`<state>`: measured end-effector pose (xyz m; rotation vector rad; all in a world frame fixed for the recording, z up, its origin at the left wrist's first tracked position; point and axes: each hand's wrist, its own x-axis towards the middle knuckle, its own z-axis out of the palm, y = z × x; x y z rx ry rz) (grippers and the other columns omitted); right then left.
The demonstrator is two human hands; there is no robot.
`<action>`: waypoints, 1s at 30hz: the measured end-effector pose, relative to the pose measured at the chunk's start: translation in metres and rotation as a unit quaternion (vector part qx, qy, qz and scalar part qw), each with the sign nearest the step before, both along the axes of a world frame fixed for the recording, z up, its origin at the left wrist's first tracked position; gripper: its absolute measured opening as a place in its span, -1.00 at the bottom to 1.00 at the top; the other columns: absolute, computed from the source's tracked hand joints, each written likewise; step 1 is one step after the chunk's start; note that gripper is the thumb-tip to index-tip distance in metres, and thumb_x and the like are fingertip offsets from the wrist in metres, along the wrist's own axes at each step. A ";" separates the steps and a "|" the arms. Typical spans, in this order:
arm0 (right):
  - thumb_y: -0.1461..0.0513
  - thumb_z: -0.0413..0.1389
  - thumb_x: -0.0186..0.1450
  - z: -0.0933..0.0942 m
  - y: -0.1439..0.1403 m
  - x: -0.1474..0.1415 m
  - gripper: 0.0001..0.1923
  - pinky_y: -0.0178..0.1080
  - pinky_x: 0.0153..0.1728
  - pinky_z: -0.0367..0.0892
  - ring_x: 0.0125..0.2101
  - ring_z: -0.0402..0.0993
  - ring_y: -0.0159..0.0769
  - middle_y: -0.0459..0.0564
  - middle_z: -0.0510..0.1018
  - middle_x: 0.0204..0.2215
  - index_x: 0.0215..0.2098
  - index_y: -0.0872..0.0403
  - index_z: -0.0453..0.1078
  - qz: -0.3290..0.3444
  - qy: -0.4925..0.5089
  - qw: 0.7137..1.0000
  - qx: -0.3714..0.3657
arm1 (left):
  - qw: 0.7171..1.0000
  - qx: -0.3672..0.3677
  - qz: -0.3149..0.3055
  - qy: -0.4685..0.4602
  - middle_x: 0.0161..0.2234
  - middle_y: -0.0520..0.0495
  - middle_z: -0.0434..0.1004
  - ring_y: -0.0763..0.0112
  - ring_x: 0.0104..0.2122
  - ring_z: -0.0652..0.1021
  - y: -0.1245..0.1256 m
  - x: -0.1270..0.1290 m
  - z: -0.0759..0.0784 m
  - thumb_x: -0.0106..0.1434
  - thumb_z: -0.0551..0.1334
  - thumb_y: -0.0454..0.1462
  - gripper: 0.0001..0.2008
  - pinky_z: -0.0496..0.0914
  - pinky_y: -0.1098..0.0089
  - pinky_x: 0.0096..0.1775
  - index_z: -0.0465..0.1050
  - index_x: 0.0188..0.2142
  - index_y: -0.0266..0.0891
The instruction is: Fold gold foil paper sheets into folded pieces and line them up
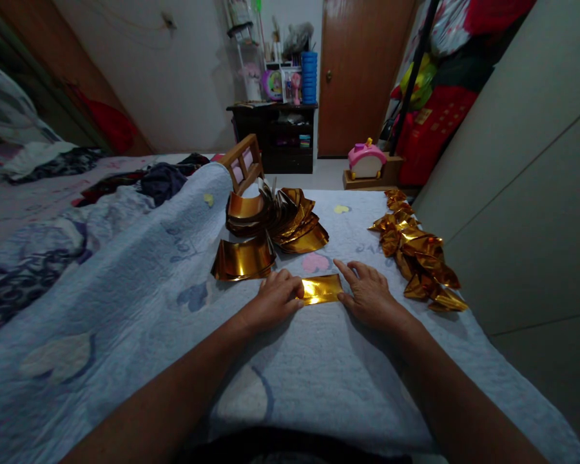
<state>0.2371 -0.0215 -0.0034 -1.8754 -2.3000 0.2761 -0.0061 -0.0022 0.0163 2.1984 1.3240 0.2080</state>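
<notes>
A folded strip of gold foil paper [321,289] lies flat on the light blue quilt in front of me. My left hand [278,295] has its left end pinched between thumb and curled fingers. At the strip's right end, my right hand [367,290] rests with its thumb at the edge and its fingers stretched forward and apart. Just beyond my left hand is a small stack of curved gold foil sheets [244,259]. Behind that, a larger fanned pile of gold foil sheets [297,219] spreads out. Folded gold foil pieces [410,248] lie heaped in a row to the right.
The quilt [164,361] covers the surface and rises in a ridge on the left. A pale cabinet [536,212] stands close on the right. Past the far edge are a wooden chair-like frame [244,161], a pink toy [367,160] and a dark shelf unit [275,138].
</notes>
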 end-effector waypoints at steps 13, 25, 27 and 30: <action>0.36 0.06 0.20 0.010 0.002 0.000 -0.57 -0.04 -0.01 0.22 0.00 0.28 -0.01 0.19 0.40 0.00 0.05 0.11 0.38 0.019 0.119 0.988 0.095 | 0.999 0.006 -0.019 0.040 -0.11 -0.06 0.35 0.18 -0.05 0.33 -0.002 0.001 0.004 0.30 0.15 -0.26 -0.91 0.21 0.22 -0.02 0.42 -0.23 -0.16; 0.30 0.07 0.38 0.010 -0.001 -0.018 -0.85 -0.16 -0.14 0.17 -0.18 0.33 -0.20 0.04 0.49 -0.23 -0.22 0.09 0.50 0.170 0.113 0.978 0.038 | 0.997 0.074 -0.027 -0.002 -0.12 -0.09 0.40 0.14 -0.07 0.35 -0.006 0.002 -0.004 0.21 0.33 -0.11 -0.76 0.22 0.20 -0.04 0.45 -0.20 -0.18; 0.29 0.06 0.40 0.008 0.001 -0.017 -0.81 -0.16 -0.15 0.18 -0.20 0.35 -0.21 0.04 0.50 -0.26 -0.21 0.09 0.54 0.173 0.113 0.977 0.047 | 0.994 0.099 -0.031 -0.020 -0.12 -0.10 0.44 0.14 -0.08 0.37 -0.005 0.004 -0.005 0.23 0.32 -0.17 -0.82 0.22 0.20 -0.06 0.49 -0.21 -0.18; 0.29 0.06 0.41 0.008 0.002 -0.017 -0.79 -0.15 -0.14 0.21 -0.20 0.37 -0.20 0.05 0.51 -0.26 -0.18 0.08 0.56 0.172 0.135 0.974 0.066 | 0.990 0.127 -0.036 -0.044 -0.22 -0.09 0.52 0.17 -0.14 0.41 -0.003 0.006 -0.006 0.30 0.26 -0.24 -0.91 0.20 0.21 -0.09 0.53 -0.26 -0.19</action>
